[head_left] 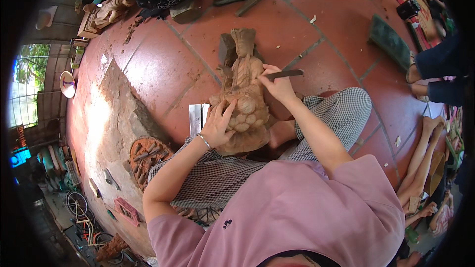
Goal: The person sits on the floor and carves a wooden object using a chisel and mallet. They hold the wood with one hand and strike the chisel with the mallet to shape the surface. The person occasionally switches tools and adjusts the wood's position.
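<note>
A carved wooden statue (242, 71) of a seated figure with a tall headdress leans away from me between my crossed legs. Its lower part is cut into rounded, petal-like lumps. On the left side of that lower part lies my left hand (216, 124), fingers spread over the wood. My right hand (278, 85) is closed round a dark, narrow, chisel-like tool (289, 73) beside the figure's arm. One end of the tool points right; its working end is hidden by my fingers.
Left of me, a stone slab (116, 118) carries a round tray of tools (136, 154), pliers (112, 179) and a pink brush-like block (127, 211). A dark green block (388, 37) lies at the right on the red tiled floor (316, 39). Other people sit ahead and to the right.
</note>
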Demonstrator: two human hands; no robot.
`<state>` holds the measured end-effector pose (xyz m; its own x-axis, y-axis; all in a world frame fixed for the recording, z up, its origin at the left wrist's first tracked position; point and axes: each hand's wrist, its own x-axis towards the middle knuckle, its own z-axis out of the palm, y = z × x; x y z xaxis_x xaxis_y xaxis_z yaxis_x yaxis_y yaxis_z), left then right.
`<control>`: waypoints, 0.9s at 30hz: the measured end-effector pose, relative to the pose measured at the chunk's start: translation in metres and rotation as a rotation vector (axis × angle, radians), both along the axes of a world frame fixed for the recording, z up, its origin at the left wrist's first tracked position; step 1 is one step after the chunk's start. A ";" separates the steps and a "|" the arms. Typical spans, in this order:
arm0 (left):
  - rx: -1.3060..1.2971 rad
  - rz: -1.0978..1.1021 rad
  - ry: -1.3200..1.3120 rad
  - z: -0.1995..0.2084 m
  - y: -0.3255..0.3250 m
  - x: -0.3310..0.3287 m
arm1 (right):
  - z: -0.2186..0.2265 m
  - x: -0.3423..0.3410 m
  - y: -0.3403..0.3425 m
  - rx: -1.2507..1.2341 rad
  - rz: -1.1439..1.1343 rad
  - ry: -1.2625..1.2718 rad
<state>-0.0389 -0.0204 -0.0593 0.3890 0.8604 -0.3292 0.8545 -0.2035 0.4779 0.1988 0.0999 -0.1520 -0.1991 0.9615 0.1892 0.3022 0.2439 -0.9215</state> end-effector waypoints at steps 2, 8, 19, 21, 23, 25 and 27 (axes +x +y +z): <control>0.009 -0.003 -0.005 -0.001 -0.003 0.001 | -0.003 0.002 0.000 -0.080 -0.025 0.111; -0.005 -0.007 0.059 0.003 -0.001 0.002 | -0.010 0.008 0.011 -0.312 0.004 0.148; 0.006 0.005 -0.001 -0.003 -0.002 -0.001 | -0.010 0.007 -0.005 -0.197 0.007 0.064; 0.009 0.005 0.000 -0.003 0.000 0.000 | -0.007 0.008 -0.009 -0.128 0.017 0.024; 0.001 0.013 0.007 0.000 -0.002 0.001 | -0.010 0.011 0.001 -0.283 -0.005 0.101; -0.006 0.022 0.017 0.001 0.000 0.002 | -0.014 0.013 0.002 -0.355 0.024 0.170; 0.001 0.009 0.007 0.000 -0.001 0.000 | -0.020 0.014 -0.004 -0.335 0.043 0.253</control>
<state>-0.0387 -0.0210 -0.0588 0.3788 0.8642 -0.3311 0.8597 -0.1961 0.4717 0.2124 0.0957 -0.1718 -0.2280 0.9700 -0.0840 0.0521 -0.0740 -0.9959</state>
